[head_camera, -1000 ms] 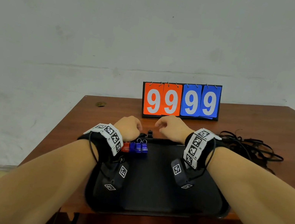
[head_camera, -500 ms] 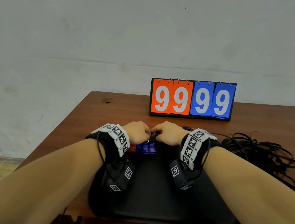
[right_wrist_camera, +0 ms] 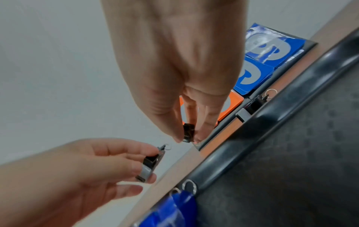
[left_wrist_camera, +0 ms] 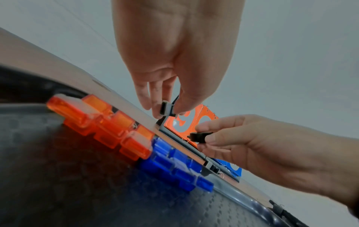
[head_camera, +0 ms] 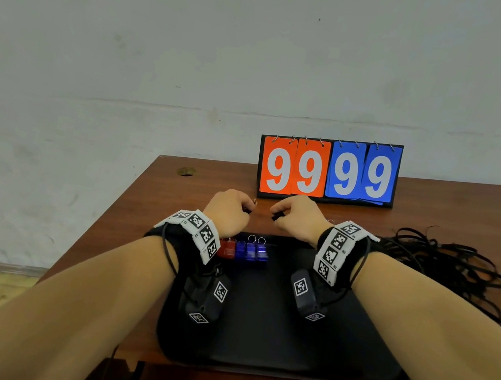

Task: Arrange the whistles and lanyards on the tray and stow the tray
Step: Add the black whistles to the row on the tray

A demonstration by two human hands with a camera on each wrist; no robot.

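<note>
Fingers (left_wrist_camera: 144, 98) of left hand (head_camera: 228, 212) pinched round one small black whistle (left_wrist_camera: 166, 109), thumb against fingertips; fingers (right_wrist_camera: 208, 121) of right hand (head_camera: 295, 220) pinched likewise round a second black whistle (right_wrist_camera: 188, 132). Both held up in the air, clear of the wood, over the strip of counter (head_camera: 175, 197) between the tray's far rim and the scoreboard (head_camera: 328, 169).

Half a second back: both hands low and nearly touching at the far rim of the tray (head_camera: 285, 328), busy over the black whistles there. Now lifted, drawn apart and carried a little toward the counter's far edge, one whistle in each. Reads as a pick-up just completed, placing not yet begun.

On the tray, along its far rim toward the left corner: red whistles (head_camera: 226, 249) then blue whistles (head_camera: 251, 251), packed side by side in one row, key rings pointing at the scoreboard. Free rim to the right of the blue ones, probably the slot for the black pair.

One more black whistle (right_wrist_camera: 254, 104) lying on the counter just beside the tray's far rim, not yet gathered.

Lanyards (head_camera: 448, 266) heaped in a black tangle toward the counter's right edge, well apart from the tray, untouched. Much left, then: black whistles to seat, lanyards to sort and lay down, tray to stow.
</note>
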